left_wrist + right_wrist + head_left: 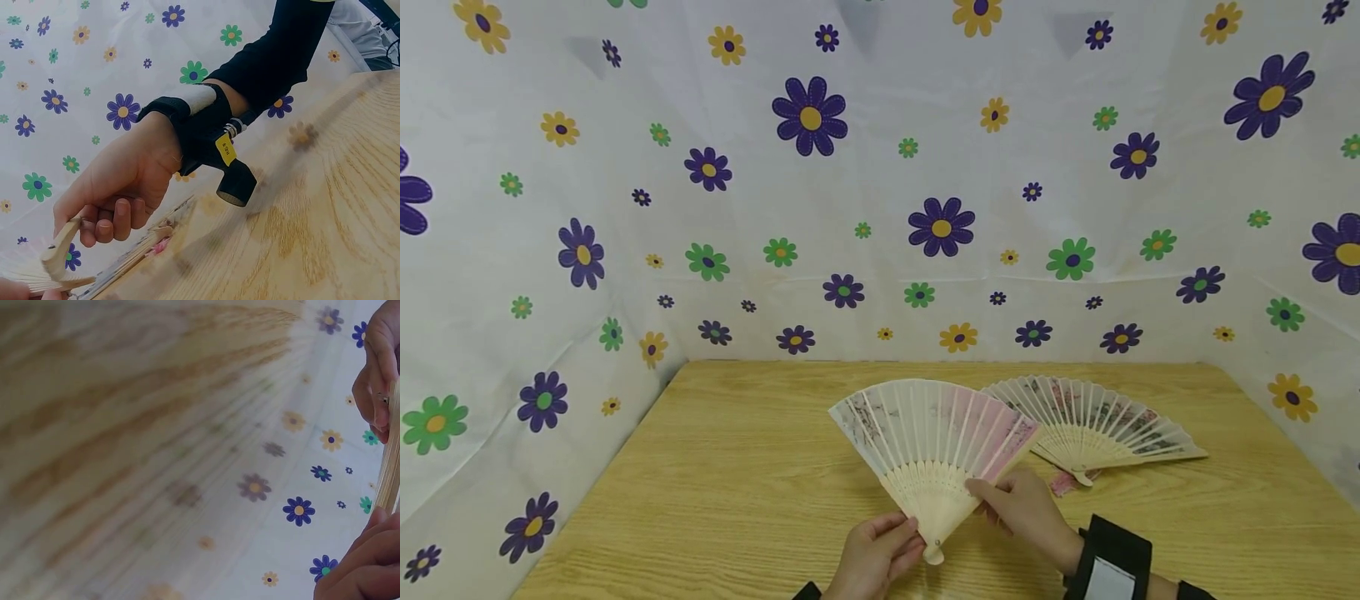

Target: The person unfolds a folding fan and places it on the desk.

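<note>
A folding fan (936,442) with pale ribs and a white-to-pink leaf with printed blossoms is spread partway, held up over the front of the table. My left hand (880,554) pinches its left edge low down, near the pivot. On the opposite side my right hand (1018,508) grips the outer rib, thumb across the front. The left wrist view has the right hand (128,172) at the fan's pivot end (57,253). In the right wrist view, the ribs (389,462) run between the left hand (378,369) and the right hand (365,565).
A second folding fan (1093,429), opened wide with dark and red floral print, lies on the wooden table (715,467) behind and right of the held one. A pink tassel (1063,483) lies by its pivot. Flower-printed cloth (880,183) encloses the table's back and sides.
</note>
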Available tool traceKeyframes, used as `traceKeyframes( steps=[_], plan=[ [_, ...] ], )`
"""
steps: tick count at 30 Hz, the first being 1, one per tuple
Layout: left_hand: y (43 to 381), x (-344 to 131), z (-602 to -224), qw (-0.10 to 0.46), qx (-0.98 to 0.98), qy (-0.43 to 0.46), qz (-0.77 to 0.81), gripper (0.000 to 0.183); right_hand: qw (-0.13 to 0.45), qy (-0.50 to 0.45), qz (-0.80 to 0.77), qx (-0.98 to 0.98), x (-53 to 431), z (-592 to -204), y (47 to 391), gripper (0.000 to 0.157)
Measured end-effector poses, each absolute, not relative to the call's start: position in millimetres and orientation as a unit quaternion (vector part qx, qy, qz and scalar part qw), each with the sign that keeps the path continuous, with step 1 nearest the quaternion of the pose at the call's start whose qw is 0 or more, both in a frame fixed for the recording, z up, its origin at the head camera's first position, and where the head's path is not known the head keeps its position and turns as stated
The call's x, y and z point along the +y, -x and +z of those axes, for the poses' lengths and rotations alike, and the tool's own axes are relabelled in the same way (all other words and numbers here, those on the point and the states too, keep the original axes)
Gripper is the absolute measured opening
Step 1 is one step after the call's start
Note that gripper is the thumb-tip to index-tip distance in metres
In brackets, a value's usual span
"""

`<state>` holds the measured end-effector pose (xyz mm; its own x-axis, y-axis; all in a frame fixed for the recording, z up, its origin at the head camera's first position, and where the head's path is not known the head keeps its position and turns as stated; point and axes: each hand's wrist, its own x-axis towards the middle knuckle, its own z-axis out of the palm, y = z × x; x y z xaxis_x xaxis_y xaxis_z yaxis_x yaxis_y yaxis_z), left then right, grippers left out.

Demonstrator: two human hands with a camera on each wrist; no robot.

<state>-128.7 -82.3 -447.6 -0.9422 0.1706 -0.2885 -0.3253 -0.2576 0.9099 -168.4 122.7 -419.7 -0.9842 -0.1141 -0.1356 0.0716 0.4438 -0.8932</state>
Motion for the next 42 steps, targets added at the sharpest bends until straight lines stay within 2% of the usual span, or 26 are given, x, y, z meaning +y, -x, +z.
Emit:
traceKeyframes(
  steps=[8, 21, 32, 42],
  plan=[
    [128.3, -86.2, -451.4, 0.149, 0.596, 0.075, 0.786, 0.036, 0.098, 0.007, -0.546, 0.832, 124.3, -421.9, 169.6, 0.047],
    [129.6, -91.6, -449.9, 0.144, 0.625, 0.096, 0.761, 0.05, 0.121, -0.022, -0.57, 0.813, 129.6, -419.6, 168.6, 0.044],
    [126.8, -91.1, -449.0, 0.114, 0.576, 0.088, 0.805, 0.036, 0.134, -0.045, -0.581, 0.801, 132.7, -419.9, 168.3, 0.043],
    [127.5, -92.1, -447.5, 0.116, 0.582, 0.09, 0.8, 0.027, 0.141, -0.029, -0.598, 0.789, 138.2, -417.7, 168.5, 0.041]
  ],
)
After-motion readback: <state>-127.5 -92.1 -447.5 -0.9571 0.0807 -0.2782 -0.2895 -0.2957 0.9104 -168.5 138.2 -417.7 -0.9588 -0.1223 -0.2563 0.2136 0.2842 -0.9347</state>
